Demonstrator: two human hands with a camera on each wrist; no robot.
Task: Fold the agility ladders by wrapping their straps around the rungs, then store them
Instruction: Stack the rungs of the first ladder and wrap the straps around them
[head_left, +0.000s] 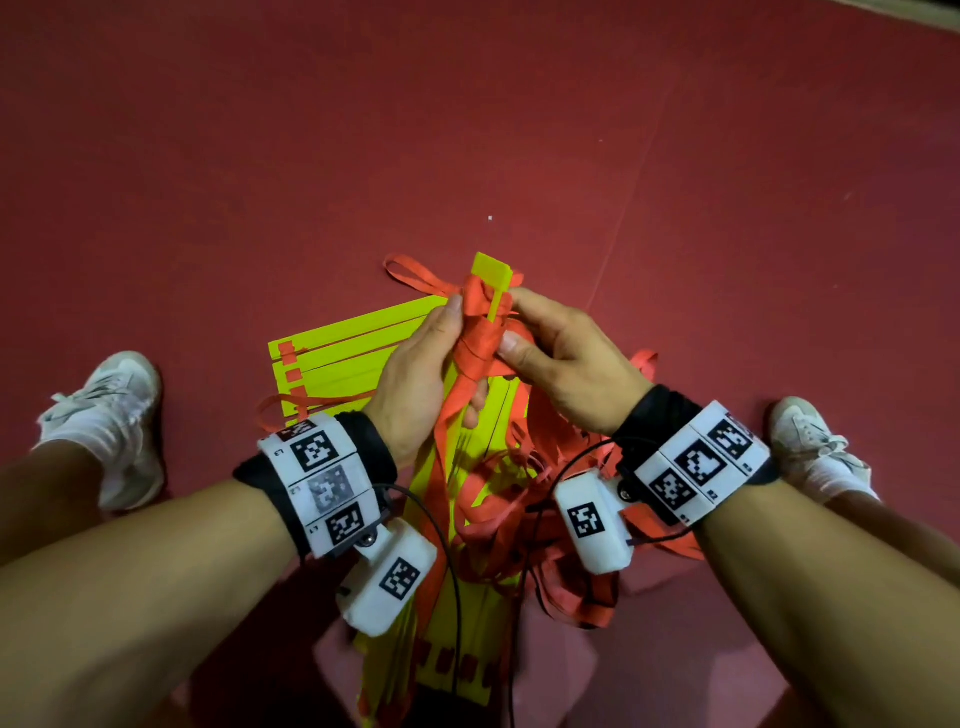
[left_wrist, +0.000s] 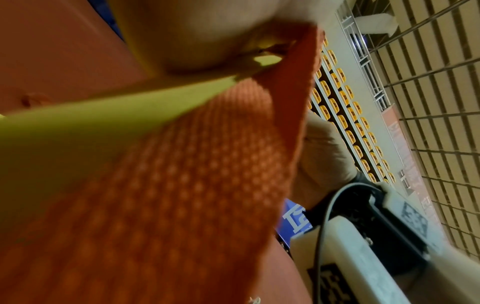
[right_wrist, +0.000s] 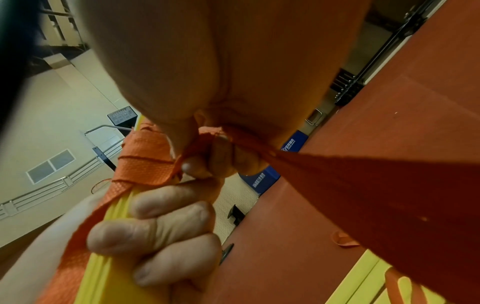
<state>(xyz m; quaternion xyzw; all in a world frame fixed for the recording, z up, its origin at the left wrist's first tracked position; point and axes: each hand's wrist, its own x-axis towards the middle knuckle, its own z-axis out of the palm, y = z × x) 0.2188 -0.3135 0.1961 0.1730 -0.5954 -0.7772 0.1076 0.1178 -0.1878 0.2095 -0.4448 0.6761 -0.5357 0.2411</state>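
Observation:
A stack of yellow rungs (head_left: 467, 467) is held upright over the red floor, its far end wound with orange strap (head_left: 480, 338). My left hand (head_left: 431, 364) grips the stack just below the wound part; its fingers (right_wrist: 161, 232) curl round the yellow rungs (right_wrist: 114, 257). My right hand (head_left: 550, 353) pinches the orange strap (right_wrist: 350, 174) beside the wraps (right_wrist: 145, 160), thumb on the winding. One yellow rung tip (head_left: 491, 270) sticks out above the wraps. In the left wrist view a strap (left_wrist: 182, 195) and a rung (left_wrist: 103, 115) fill the frame, blurred.
A second set of yellow rungs (head_left: 337, 358) lies flat on the red floor (head_left: 467, 130) to the left. Loose orange strap loops (head_left: 561, 519) pile below my right wrist. My white shoes (head_left: 114, 415) stand at either side. Seats and a railing show in the background.

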